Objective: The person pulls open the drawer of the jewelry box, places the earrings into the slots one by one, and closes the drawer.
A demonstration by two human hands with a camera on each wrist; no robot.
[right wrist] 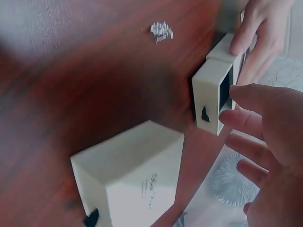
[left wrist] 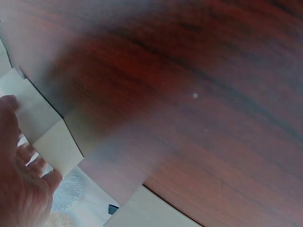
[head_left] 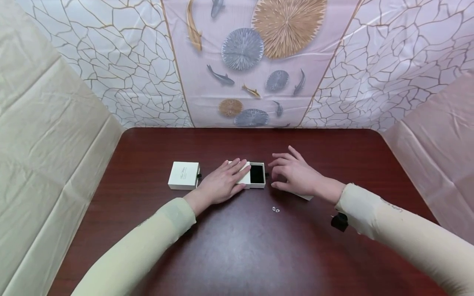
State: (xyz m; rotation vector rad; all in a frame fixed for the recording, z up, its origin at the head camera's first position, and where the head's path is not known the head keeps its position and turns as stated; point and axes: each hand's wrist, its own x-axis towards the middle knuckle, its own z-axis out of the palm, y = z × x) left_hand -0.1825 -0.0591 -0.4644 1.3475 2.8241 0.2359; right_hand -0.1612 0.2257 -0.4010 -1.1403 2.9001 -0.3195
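A white drawer box (head_left: 243, 176) stands partly pulled out in the middle of the table, its black-lined tray (right wrist: 213, 97) showing to the right, with a black pull tab on the end. My left hand (head_left: 224, 181) holds the sleeve, fingers across the top and thumb along the near side. Close to the tray's open end hovers my right hand (head_left: 296, 174), fingers spread and loosely bent, with nothing visible in its grasp. On the tabletop in front of the box lies a pair of small sparkling silver pieces (right wrist: 162, 32), like earrings.
Another white box (head_left: 184, 175), closed and lettered, sits to the left with its black tab facing right. A third white box (right wrist: 137, 170) is beneath my right hand, mostly hidden in the head view. Patterned cloth (head_left: 137, 61) hangs behind the dark red table (head_left: 237, 255).
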